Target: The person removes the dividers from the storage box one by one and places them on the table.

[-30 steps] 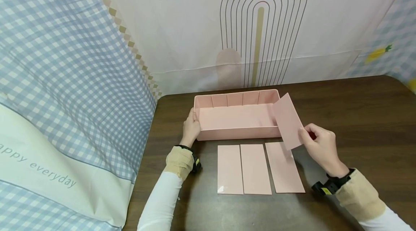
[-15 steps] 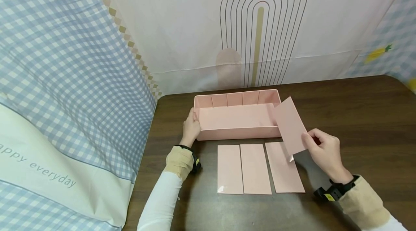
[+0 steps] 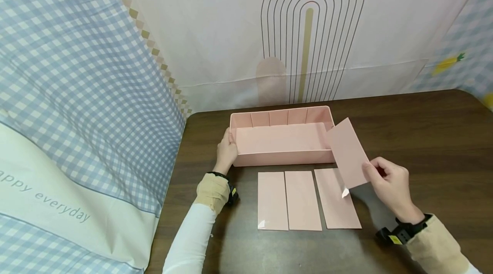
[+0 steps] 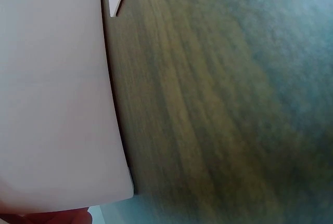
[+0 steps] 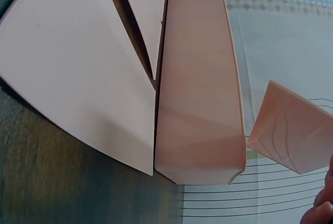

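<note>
A long, open pink storage box point(image 3: 283, 158) lies across the table, with upright ridges along its far inner wall. My left hand point(image 3: 227, 154) grips its left end, thumb at the rim. In the left wrist view the box wall point(image 4: 57, 89) hides most of that hand. My right hand point(image 3: 390, 182) pinches the lower right edge of a thin pink panel point(image 3: 348, 154), held tilted in the air beside the box's right end. The right wrist view shows this raised panel point(image 5: 294, 130) from another side, with fingertips point(image 5: 320, 208) at its edge.
Three flat pink panels, left point(image 3: 272, 201), middle point(image 3: 303, 201) and right point(image 3: 337, 209), lie side by side before the box on the dark wooden table point(image 3: 423, 137). A printed cloth point(image 3: 215, 43) hangs behind the table, and a blue checked cloth point(image 3: 96, 72) hangs at left.
My right hand has moved right and slightly toward me, carrying the pinched panel a little away from the box's right end. The left hand, box and flat panels have stayed put.
</note>
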Action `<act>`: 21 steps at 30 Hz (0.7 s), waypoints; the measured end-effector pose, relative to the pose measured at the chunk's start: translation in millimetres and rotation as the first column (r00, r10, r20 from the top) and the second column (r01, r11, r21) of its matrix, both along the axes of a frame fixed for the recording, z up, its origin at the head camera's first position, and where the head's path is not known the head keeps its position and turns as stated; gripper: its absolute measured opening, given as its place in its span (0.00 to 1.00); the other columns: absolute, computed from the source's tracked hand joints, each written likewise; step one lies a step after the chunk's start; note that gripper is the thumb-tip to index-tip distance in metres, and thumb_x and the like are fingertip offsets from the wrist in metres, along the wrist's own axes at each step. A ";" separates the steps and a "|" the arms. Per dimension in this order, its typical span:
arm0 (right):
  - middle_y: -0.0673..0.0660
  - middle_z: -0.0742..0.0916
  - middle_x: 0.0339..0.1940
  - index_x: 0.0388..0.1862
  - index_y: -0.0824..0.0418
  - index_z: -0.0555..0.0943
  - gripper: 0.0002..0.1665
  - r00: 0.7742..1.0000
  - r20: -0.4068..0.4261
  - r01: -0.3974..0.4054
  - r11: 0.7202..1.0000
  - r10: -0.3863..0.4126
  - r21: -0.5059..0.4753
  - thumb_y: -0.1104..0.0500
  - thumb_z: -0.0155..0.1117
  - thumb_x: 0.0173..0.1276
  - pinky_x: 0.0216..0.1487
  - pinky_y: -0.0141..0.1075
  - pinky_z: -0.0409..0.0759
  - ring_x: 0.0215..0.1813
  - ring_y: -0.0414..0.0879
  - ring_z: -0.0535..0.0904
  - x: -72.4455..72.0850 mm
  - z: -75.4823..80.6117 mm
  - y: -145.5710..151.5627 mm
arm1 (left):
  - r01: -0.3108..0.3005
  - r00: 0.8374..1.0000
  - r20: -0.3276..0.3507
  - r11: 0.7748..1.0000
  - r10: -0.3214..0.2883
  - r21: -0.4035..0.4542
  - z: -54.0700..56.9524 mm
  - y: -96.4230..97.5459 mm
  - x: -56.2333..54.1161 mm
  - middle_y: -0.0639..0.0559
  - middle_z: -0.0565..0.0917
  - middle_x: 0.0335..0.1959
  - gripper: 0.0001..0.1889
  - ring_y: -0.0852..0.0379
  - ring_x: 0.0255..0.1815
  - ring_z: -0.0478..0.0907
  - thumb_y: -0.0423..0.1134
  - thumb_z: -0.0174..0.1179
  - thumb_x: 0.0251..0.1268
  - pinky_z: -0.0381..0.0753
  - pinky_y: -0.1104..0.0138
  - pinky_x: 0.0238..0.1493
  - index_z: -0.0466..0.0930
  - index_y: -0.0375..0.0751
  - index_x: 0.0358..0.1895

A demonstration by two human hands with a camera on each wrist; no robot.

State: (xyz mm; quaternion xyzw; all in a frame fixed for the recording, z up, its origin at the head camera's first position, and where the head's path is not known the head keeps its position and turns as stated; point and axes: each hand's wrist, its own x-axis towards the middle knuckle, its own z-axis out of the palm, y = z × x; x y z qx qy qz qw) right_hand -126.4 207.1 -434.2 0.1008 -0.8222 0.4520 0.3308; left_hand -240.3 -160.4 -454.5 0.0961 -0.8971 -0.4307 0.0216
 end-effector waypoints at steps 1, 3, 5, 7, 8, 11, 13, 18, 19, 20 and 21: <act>0.38 0.69 0.09 0.09 0.60 0.72 0.15 1.000 -0.003 0.002 1.000 -0.002 0.003 0.75 0.60 0.47 0.15 0.23 0.56 0.15 0.26 0.59 0.8 0.3 0.4 | -0.001 1.000 0.001 1.000 0.001 -0.001 0.2 0.0 0.1 0.42 0.60 0.66 0.24 0.46 0.65 0.58 0.42 0.30 0.72 0.59 0.53 0.63 0.49 0.42 0.68; 0.38 0.68 0.09 0.10 0.60 0.72 0.15 1.000 -0.007 0.006 1.000 -0.006 0.013 0.75 0.60 0.48 0.15 0.23 0.56 0.15 0.26 0.59 1.8 0.9 1.3 | -0.002 1.000 0.004 1.000 0.002 -0.005 0.2 0.0 0.3 0.42 0.60 0.66 0.24 0.46 0.66 0.58 0.42 0.30 0.72 0.59 0.53 0.63 0.49 0.42 0.68; 0.38 0.68 0.09 0.10 0.60 0.73 0.15 1.000 -0.010 0.009 1.000 -0.009 0.015 0.75 0.60 0.48 0.15 0.23 0.57 0.15 0.26 0.59 2.5 1.3 2.1 | -0.002 1.000 0.004 1.000 0.002 -0.004 0.5 0.0 0.7 0.42 0.60 0.66 0.24 0.46 0.66 0.58 0.42 0.29 0.72 0.59 0.53 0.63 0.49 0.42 0.68; 0.38 0.68 0.10 0.10 0.60 0.73 0.16 1.000 -0.012 0.011 1.000 -0.011 0.019 0.75 0.60 0.49 0.15 0.23 0.57 0.15 0.26 0.59 3.1 1.3 2.9 | -0.002 1.000 0.003 1.000 0.002 -0.002 0.5 -0.2 0.9 0.42 0.60 0.66 0.24 0.45 0.66 0.58 0.42 0.29 0.72 0.59 0.53 0.63 0.49 0.42 0.68; 0.38 0.68 0.10 0.10 0.59 0.73 0.16 1.000 -0.011 0.013 1.000 -0.013 0.018 0.75 0.60 0.49 0.15 0.23 0.57 0.15 0.26 0.59 3.3 1.0 3.5 | -0.002 1.000 0.003 1.000 0.002 -0.003 0.4 -0.3 1.0 0.42 0.60 0.66 0.24 0.45 0.65 0.58 0.42 0.29 0.72 0.59 0.52 0.63 0.49 0.42 0.68; 0.38 0.68 0.10 0.10 0.60 0.73 0.16 1.000 -0.012 0.013 1.000 -0.013 0.010 0.75 0.59 0.48 0.15 0.23 0.56 0.15 0.26 0.58 4.1 -0.7 5.1 | -0.006 1.000 0.000 1.000 0.006 -0.003 0.2 -0.1 0.9 0.42 0.60 0.66 0.24 0.45 0.65 0.59 0.42 0.29 0.72 0.60 0.52 0.63 0.50 0.42 0.68; 0.38 0.68 0.10 0.10 0.61 0.72 0.15 1.000 -0.013 0.013 1.000 -0.013 0.005 0.76 0.58 0.48 0.15 0.23 0.56 0.15 0.26 0.58 4.7 -1.2 6.0 | -0.005 1.000 -0.002 1.000 0.005 -0.008 -0.2 -0.3 0.5 0.42 0.61 0.66 0.24 0.45 0.65 0.59 0.42 0.30 0.72 0.60 0.52 0.62 0.50 0.42 0.68; 0.37 0.68 0.10 0.09 0.62 0.72 0.15 1.000 -0.004 0.017 1.000 -0.017 -0.003 0.77 0.58 0.48 0.14 0.23 0.56 0.15 0.25 0.58 6.9 0.1 7.8 | -0.004 1.000 -0.006 1.000 0.004 -0.011 -1.3 -0.6 -0.2 0.42 0.61 0.66 0.23 0.45 0.65 0.60 0.42 0.30 0.72 0.60 0.52 0.62 0.50 0.42 0.68; 0.37 0.68 0.10 0.09 0.62 0.72 0.15 1.000 -0.003 0.019 1.000 -0.019 -0.002 0.77 0.58 0.48 0.14 0.23 0.56 0.15 0.25 0.58 7.3 0.1 8.6 | -0.004 1.000 -0.007 1.000 0.004 -0.011 -1.2 -0.5 -0.1 0.42 0.61 0.66 0.23 0.45 0.65 0.60 0.42 0.30 0.72 0.60 0.52 0.62 0.50 0.42 0.68; 0.37 0.68 0.10 0.09 0.62 0.73 0.15 1.000 -0.001 0.021 1.000 -0.021 0.000 0.76 0.58 0.48 0.14 0.24 0.56 0.15 0.25 0.58 7.8 -0.1 9.4 | -0.004 1.000 -0.008 1.000 0.004 -0.011 -1.0 -0.4 -0.1 0.42 0.61 0.66 0.23 0.45 0.65 0.60 0.42 0.30 0.72 0.60 0.52 0.62 0.50 0.42 0.68; 0.36 0.67 0.10 0.09 0.62 0.73 0.15 1.000 0.001 0.023 1.000 -0.023 0.000 0.76 0.58 0.48 0.14 0.24 0.56 0.15 0.25 0.58 8.4 -0.4 10.1 | -0.005 1.000 -0.008 1.000 0.005 -0.012 -0.9 -0.4 0.1 0.42 0.61 0.66 0.23 0.45 0.65 0.60 0.42 0.30 0.72 0.60 0.52 0.62 0.50 0.42 0.68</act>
